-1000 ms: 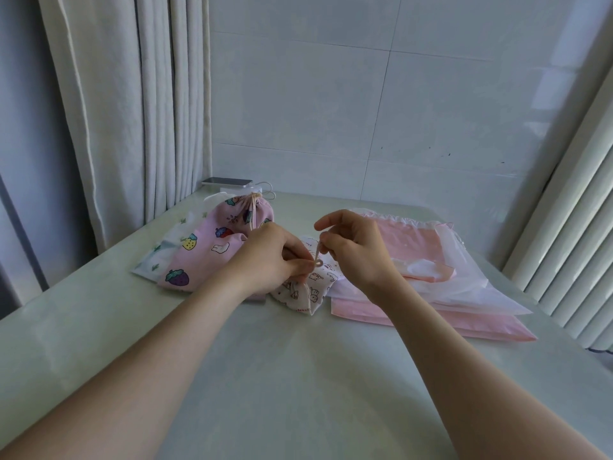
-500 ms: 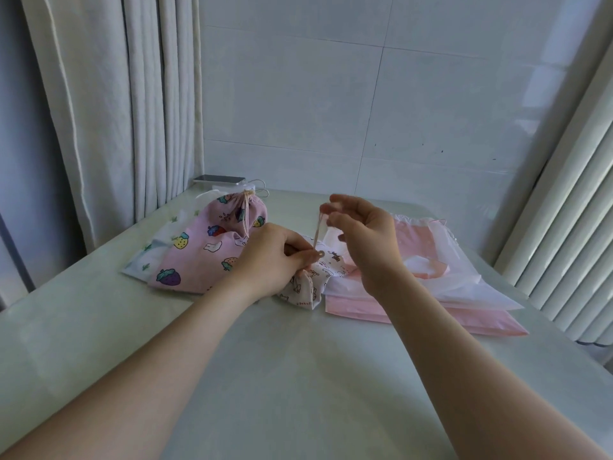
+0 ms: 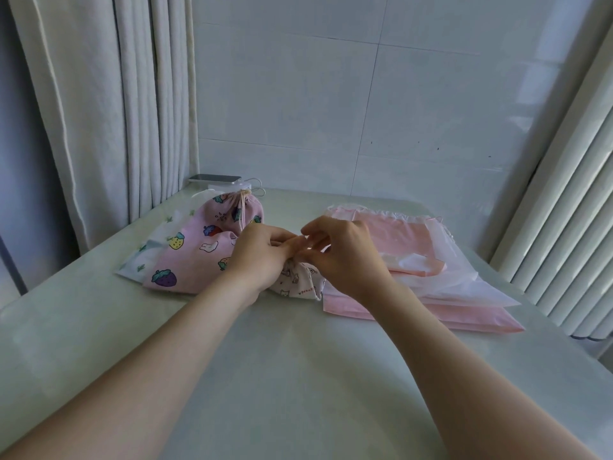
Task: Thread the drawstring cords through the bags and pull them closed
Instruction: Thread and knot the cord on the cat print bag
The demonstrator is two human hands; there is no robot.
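Bag first. Where does it lie from the fingers?
– The small white bag (image 3: pixel 298 282) sits on the table (image 3: pixel 298 376) right under both hands. Its gathered neck points up into the fingertips, and its body runs back toward the person.

Which hand is nearer?
– Both touch it. The left hand (image 3: pixel 262 260) curls over the neck from the left and grips the bunched cloth. The right hand (image 3: pixel 348 260) comes from the right, thumb and forefinger pinched together at the same neck, the other fingers lifted and spread.

And the cord?
– Hidden between the fingers. I cannot tell whether the pinch has it.

So the pull?
– Probably away from the neck, along the bag's length, while the left hand anchors.

Count?
– 2 hands, 1 small white bag, and 1 pink strawberry bag (image 3: pixel 199 250) just left, already cinched by its own cord (image 3: pixel 243 202). There is 1 white bag with green sprigs (image 3: pixel 146 257) beneath that. On the right is a stack of pink bags (image 3: pixel 414 234), at least 2; the exact number is unclear. 1 phone (image 3: pixel 215 178) lies at the back.
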